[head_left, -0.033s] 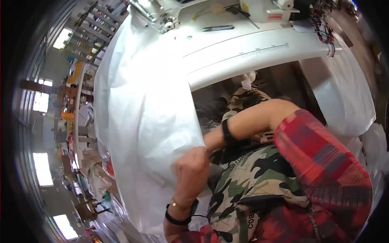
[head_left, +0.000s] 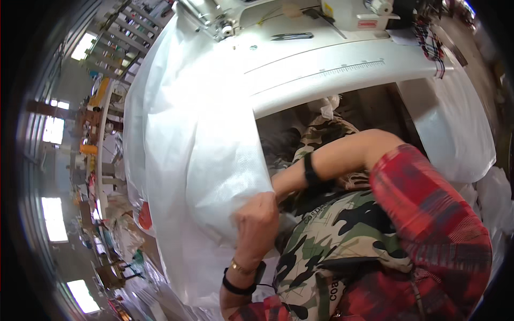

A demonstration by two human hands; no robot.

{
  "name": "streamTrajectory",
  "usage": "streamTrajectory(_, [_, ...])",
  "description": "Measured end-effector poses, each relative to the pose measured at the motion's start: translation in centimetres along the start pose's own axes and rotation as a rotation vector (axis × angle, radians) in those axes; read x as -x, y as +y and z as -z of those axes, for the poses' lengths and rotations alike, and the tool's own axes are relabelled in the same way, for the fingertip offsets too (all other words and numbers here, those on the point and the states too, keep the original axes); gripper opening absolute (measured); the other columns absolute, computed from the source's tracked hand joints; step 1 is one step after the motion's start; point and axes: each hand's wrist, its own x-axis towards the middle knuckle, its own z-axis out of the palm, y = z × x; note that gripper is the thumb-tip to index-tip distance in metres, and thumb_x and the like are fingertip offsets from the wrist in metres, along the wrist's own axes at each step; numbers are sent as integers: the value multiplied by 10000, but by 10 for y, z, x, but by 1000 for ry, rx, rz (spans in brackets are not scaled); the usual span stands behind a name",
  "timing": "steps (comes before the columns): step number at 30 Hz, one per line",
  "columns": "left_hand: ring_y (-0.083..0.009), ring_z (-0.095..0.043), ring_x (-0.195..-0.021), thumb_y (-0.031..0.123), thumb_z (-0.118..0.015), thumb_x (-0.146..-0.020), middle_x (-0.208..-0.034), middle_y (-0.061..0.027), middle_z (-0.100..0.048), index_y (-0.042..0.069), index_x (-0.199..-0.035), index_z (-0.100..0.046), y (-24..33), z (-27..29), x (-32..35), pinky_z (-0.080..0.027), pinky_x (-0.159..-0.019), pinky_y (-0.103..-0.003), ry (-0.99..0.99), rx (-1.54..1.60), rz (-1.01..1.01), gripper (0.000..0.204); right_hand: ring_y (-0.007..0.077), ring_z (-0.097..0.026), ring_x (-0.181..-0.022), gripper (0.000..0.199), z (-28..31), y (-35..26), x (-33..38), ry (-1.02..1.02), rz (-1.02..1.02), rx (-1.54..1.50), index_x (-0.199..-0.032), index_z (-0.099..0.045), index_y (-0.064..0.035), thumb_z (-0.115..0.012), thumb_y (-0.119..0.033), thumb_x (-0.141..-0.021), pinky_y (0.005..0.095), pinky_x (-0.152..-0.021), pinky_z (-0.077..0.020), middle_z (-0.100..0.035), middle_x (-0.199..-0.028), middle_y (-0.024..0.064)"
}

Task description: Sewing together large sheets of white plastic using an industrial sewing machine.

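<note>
A large white woven plastic sheet (head_left: 227, 150) drapes over the left part of the sewing table and hangs down toward my lap. My left hand (head_left: 257, 219) is closed on the near edge of this sheet, its fingers curled into the material. My right hand (head_left: 279, 184) reaches across from the right to the same edge, just beyond the left. Its fingers are hidden by the sheet and my left hand, so I cannot tell what they hold.
Sewing machine parts (head_left: 219, 27) stand at the table's far left. Thread snips (head_left: 292, 36) lie on the tabletop (head_left: 300, 69), which has a ruler scale near its front edge. More white sheeting (head_left: 455, 128) hangs at the right. A cluttered bench (head_left: 101, 155) runs along the left.
My right forearm and sleeve have shifted slightly to the right. My left hand has also moved a little right, still gripping the sheet's edge.
</note>
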Motion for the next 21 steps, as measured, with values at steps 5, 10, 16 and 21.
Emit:
streamTrajectory(5, [-337,-591,-675,40,-601,-839,-758,-153,-567,22,-864,-569,-9,-38,15,-450,-581,-415,142,48,93,44,376,-664,-816,306,142,-80,-27,-868,-571,28,-1029,-674,-32,-628,-274,-848,471,-763,-517,-691,-888,202])
streamTrajectory(10, [-237,-592,-623,-33,-598,-835,-830,-136,-607,-14,-977,-623,-12,-42,21,-450,-559,-319,314,497,347,146,198,-577,-856,164,187,-66,-39,-371,-156,495,-854,-558,-100,-649,-229,-896,368,-852,-458,-575,-840,35])
streamTrajectory(16, [-5,-438,-637,-57,-552,-900,-837,26,-526,-5,-1159,-639,-1,-43,27,-369,-526,-174,445,1166,757,278,198,-542,-1008,142,181,-39,-36,-408,-29,380,-937,-603,-137,-661,-258,-891,421,-1005,-375,-570,-957,22])
streamTrajectory(21, [-48,-346,-586,-68,-571,-869,-824,4,-507,-3,-1198,-638,-10,-50,26,-335,-513,-203,544,736,466,342,205,-537,-1019,169,177,-44,-35,-401,5,355,-1005,-629,-146,-670,-246,-875,410,-1009,-360,-593,-999,4])
